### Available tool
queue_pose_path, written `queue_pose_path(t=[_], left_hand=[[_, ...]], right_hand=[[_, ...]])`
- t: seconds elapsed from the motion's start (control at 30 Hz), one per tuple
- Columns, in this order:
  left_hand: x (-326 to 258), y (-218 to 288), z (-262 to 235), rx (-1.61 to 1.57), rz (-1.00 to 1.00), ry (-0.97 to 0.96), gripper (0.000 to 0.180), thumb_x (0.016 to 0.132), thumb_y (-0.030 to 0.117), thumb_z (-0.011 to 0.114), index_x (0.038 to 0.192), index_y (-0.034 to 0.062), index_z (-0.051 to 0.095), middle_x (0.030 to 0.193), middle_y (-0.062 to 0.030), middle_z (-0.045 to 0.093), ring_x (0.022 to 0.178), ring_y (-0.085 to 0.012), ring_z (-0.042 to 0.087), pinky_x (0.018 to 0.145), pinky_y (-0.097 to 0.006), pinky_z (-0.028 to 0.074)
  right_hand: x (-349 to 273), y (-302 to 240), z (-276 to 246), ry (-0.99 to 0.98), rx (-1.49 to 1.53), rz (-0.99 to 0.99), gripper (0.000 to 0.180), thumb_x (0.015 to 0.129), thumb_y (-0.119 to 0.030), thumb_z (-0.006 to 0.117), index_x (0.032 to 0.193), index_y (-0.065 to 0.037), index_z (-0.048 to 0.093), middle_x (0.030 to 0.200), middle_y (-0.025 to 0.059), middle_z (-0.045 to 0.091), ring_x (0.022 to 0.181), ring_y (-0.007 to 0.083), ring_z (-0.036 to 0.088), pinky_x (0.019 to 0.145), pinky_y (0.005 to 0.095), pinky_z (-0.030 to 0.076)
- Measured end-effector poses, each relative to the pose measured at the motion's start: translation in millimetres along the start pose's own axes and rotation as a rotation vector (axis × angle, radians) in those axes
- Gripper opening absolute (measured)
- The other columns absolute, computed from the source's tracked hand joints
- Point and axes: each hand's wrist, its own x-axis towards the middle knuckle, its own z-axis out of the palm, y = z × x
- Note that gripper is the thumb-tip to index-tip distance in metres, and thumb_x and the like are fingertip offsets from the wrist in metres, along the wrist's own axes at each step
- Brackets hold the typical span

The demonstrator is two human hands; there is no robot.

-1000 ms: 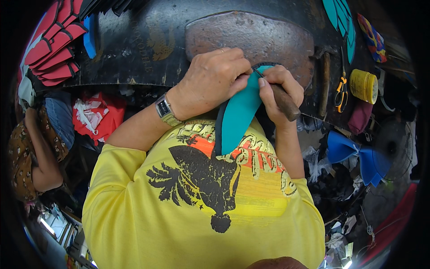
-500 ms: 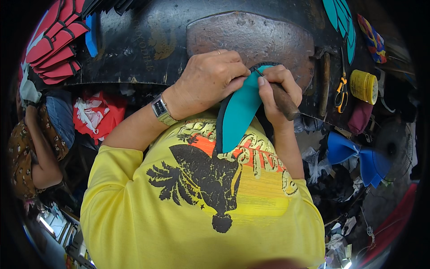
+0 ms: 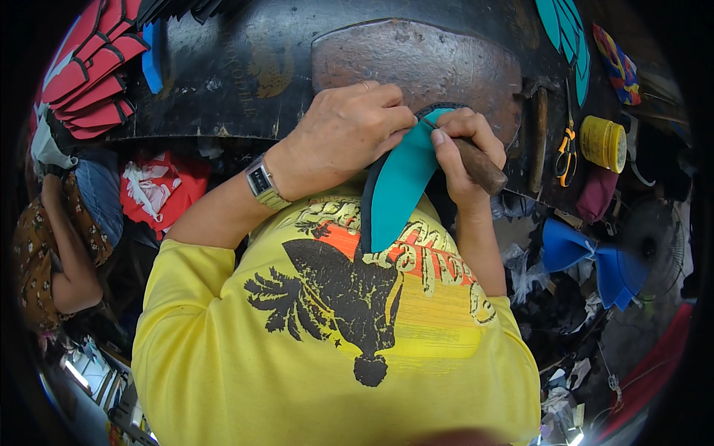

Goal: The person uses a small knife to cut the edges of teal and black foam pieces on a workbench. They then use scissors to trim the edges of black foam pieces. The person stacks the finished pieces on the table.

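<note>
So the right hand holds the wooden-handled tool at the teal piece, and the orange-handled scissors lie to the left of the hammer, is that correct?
Not quite: the orange-handled scissors lie to the right of the hammer, as the head view shows. The rest stands: the right hand holds the wooden-handled tool at the teal piece.

Cream lettering (image 3: 406,260) on the yellow shirt (image 3: 223,364), faded lettering (image 3: 238,83) on the black tabletop (image 3: 197,63)

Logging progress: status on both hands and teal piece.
Left hand at dark-edged teal piece. Right hand gripping wooden-handled tool. Hammer right, out of the way.
</note>
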Motion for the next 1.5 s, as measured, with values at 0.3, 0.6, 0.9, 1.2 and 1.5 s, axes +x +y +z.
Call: queue_pose_path(t=[0.3, 0.6, 0.9, 1.2, 1.5], left_hand=[[2.9, 6.6, -16.2, 0.052, -0.027, -0.089, 0.024, 0.085, 0.021, 0.075, 0.104, 0.0071, 0.074, 0.092, -0.008, 0.063, 0.086, -0.0272, 0.065, 0.076, -0.038, 0.054], [8.7, 20.3, -2.5, 0.018, 0.023, -0.163, 0.04, 0.08, 0.023, 0.079, 0.115, 0.0074, 0.066, 0.113, -0.0099, 0.061, 0.103, -0.0309, 0.06, 0.087, -0.04, 0.052], [7.9, 12.4, 9.2, -0.022, 0.032, -0.103, 0.041, 0.081, 0.02, 0.079, 0.118, 0.0074, 0.064, 0.111, -0.0097, 0.057, 0.104, -0.0288, 0.056, 0.089, -0.04, 0.049], [5.0, 15.5, 3.7, -0.039, 0.038, -0.159, 0.062, 0.075, 0.022, 0.085, 0.13, 0.0062, 0.061, 0.12, -0.0129, 0.056, 0.111, -0.0312, 0.055, 0.098, -0.043, 0.047], [3.0, 21.4, 5.2, -0.013, 0.033, -0.165, 0.068, 0.073, 0.018, 0.085, 0.134, 0.0069, 0.057, 0.123, -0.0132, 0.053, 0.114, -0.0324, 0.052, 0.1, -0.044, 0.044]], right_hand=[[3.0, 2.7, 5.9, 0.027, -0.115, -0.068, 0.01, 0.082, 0.001, 0.07, 0.084, -0.003, 0.061, 0.077, 0.0092, 0.064, 0.068, 0.0209, 0.063, 0.067, 0.0302, 0.05], [14.2, -1.4, 2.4, 0.143, -0.199, 0.079, 0.011, 0.09, -0.005, 0.073, 0.095, -0.001, 0.063, 0.082, 0.006, 0.066, 0.07, 0.0119, 0.062, 0.066, 0.0257, 0.05], [-5.9, 7.9, -98.0, 0.395, -1.057, 0.158, 0.023, 0.087, -0.019, 0.078, 0.1, -0.004, 0.066, 0.089, 0.0176, 0.068, 0.085, 0.0367, 0.066, 0.076, 0.0431, 0.05], [-4.0, 14.7, -117.3, 0.454, -0.734, 0.465, 0.034, 0.092, -0.017, 0.075, 0.121, -0.004, 0.063, 0.091, 0.0102, 0.064, 0.069, 0.022, 0.059, 0.065, 0.034, 0.048], [-20.6, -37.9, -45.8, -0.05, -0.258, 0.344, 0.046, 0.086, 0.005, 0.075, 0.13, -0.003, 0.063, 0.103, 0.0062, 0.071, 0.092, 0.0104, 0.064, 0.085, 0.0249, 0.05]])
